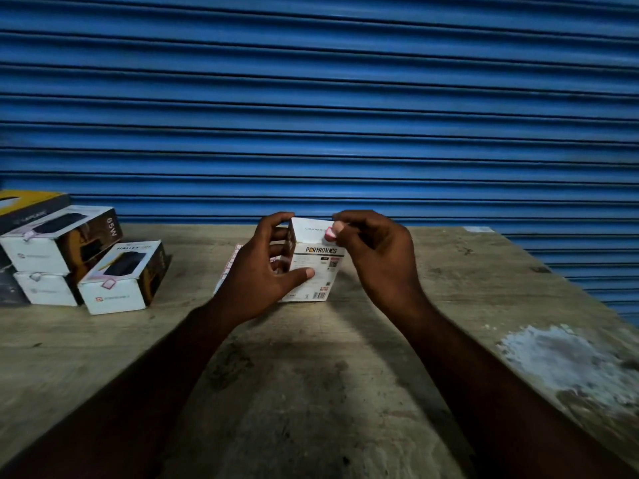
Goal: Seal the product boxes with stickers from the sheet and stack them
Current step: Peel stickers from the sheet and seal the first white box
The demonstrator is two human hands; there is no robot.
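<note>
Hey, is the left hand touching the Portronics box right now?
Touching. The head view shows the left hand gripping the Portronics box, thumb on its printed face, fingers curled round its far side.

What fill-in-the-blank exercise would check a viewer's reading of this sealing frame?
1. The left hand grips the white box, whose near face bears the brand name ____.
2. The right hand pinches a ____ sticker at the box's top edge.
3. The stacked boxes lie on the person's ____ side of the table.
4. Behind the table hangs a ____ shutter.

Missing words: PORTRONICS; pink; left; blue.
</note>
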